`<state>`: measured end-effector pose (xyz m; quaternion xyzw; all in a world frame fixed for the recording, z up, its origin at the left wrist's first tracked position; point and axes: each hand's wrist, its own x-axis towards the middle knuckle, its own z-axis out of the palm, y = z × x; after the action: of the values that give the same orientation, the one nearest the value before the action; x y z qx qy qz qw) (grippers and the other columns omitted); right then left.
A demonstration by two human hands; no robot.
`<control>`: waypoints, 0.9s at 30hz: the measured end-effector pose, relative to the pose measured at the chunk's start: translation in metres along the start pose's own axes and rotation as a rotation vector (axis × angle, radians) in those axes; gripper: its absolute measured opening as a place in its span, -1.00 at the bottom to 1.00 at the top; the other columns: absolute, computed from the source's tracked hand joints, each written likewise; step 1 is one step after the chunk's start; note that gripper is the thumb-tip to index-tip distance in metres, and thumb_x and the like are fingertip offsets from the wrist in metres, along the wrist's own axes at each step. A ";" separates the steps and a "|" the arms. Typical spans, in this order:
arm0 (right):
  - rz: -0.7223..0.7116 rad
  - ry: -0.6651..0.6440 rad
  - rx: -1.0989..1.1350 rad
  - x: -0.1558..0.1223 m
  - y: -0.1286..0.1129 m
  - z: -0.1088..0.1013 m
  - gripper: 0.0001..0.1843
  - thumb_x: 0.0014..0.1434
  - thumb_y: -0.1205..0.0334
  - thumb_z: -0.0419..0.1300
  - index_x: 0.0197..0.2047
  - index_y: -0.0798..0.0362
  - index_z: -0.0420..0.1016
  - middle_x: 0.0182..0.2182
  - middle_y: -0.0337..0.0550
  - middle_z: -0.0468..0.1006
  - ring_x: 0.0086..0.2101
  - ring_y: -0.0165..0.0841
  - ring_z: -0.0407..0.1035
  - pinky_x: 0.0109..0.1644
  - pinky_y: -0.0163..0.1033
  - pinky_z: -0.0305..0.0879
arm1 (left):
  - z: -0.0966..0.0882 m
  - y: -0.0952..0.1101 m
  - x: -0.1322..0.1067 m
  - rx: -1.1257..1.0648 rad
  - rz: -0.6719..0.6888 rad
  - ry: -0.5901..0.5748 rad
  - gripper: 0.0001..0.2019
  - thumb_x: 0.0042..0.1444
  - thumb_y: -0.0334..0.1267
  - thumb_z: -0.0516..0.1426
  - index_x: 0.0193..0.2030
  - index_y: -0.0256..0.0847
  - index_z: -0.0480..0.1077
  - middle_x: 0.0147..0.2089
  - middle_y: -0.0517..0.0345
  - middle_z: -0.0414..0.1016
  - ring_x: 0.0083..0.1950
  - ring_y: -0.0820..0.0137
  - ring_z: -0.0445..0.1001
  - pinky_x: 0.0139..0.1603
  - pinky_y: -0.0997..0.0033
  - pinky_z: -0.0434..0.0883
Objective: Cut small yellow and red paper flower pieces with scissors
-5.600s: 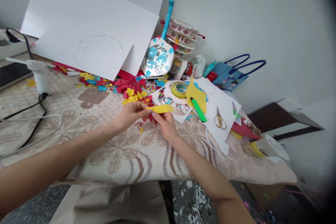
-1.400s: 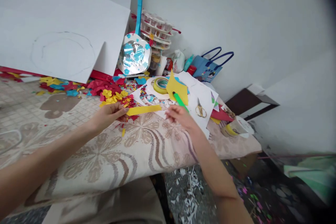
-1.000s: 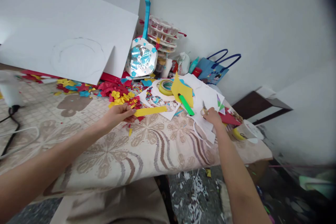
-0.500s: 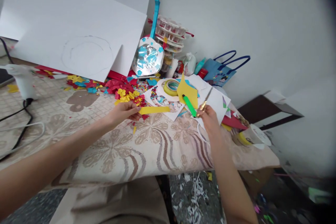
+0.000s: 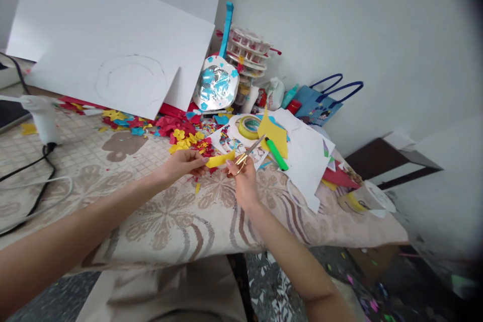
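Yellow strip [image 5: 220, 160] pinched in left hand [image 5: 181, 163], end sticking out free for scissors [image 5: 247, 153] gripped in right hand [image 5: 245, 183] just beside

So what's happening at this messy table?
A person is working at a craft table. The left hand pinches a yellow paper strip, and the right hand holds small scissors at the strip's free end. Red, yellow and blue paper flowers, a tape roll and a green marker lie just beyond.
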<state>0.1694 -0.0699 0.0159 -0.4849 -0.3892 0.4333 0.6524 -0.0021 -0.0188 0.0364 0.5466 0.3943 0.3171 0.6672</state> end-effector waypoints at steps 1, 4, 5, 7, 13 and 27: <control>-0.017 0.036 0.014 0.003 0.001 -0.001 -0.64 -0.06 0.17 0.28 -0.30 0.00 0.15 -0.44 -0.38 0.37 -0.54 -0.52 0.33 -0.42 -0.34 0.24 | 0.001 0.000 -0.001 0.003 -0.006 -0.025 -0.74 -0.06 -0.09 0.25 -0.47 -0.27 0.39 -0.45 0.09 0.55 -0.47 0.46 0.47 -0.39 0.46 0.42; -0.029 0.098 0.054 0.010 0.005 -0.005 -0.64 -0.08 0.23 0.27 -0.29 0.01 0.15 -0.45 -0.38 0.36 -0.55 -0.54 0.30 -0.41 -0.36 0.23 | 0.003 0.000 -0.003 -0.059 -0.021 -0.092 -0.79 -0.06 -0.14 0.26 -0.44 -0.27 0.44 -0.42 0.10 0.56 -0.46 0.48 0.46 -0.40 0.49 0.41; -0.023 0.106 0.062 0.011 0.006 -0.006 -0.64 -0.08 0.23 0.27 -0.29 0.01 0.15 -0.45 -0.38 0.36 -0.55 -0.54 0.30 -0.42 -0.36 0.23 | 0.003 0.000 -0.003 -0.082 -0.025 -0.104 -0.80 -0.07 -0.17 0.27 -0.43 -0.27 0.44 -0.42 0.11 0.56 -0.46 0.49 0.46 -0.39 0.50 0.41; -0.015 0.112 0.064 0.012 0.008 -0.007 -0.64 -0.08 0.23 0.27 -0.29 0.01 0.15 -0.44 -0.37 0.36 -0.55 -0.54 0.29 -0.42 -0.36 0.22 | 0.002 -0.001 -0.002 -0.112 -0.029 -0.113 -0.81 -0.08 -0.20 0.28 -0.42 -0.28 0.45 -0.43 0.12 0.55 -0.46 0.49 0.47 -0.37 0.50 0.41; -0.061 0.029 -0.047 -0.003 0.002 -0.009 -0.63 -0.02 0.06 0.26 -0.31 -0.01 0.12 -0.45 -0.37 0.28 -0.55 -0.54 0.24 -0.43 -0.35 0.22 | -0.002 -0.001 0.002 -0.162 0.003 -0.043 -0.77 -0.09 -0.21 0.29 -0.43 -0.30 0.36 -0.42 0.09 0.57 -0.40 0.47 0.52 -0.26 0.45 0.44; 0.227 -0.650 -0.443 -0.067 -0.023 -0.047 -0.42 0.17 -0.30 -0.18 -0.31 0.06 0.31 -0.61 -0.28 0.31 -0.57 -0.45 0.17 -0.43 -0.30 0.09 | -0.003 0.005 -0.002 -0.274 -0.002 -0.157 -0.81 0.01 -0.26 0.24 -0.40 -0.26 0.30 -0.30 0.00 0.60 -0.22 0.36 0.57 -0.14 0.40 0.46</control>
<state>0.1957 -0.1505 0.0216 -0.4915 -0.6031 0.5388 0.3231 -0.0057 -0.0183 0.0418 0.4730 0.2945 0.3236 0.7648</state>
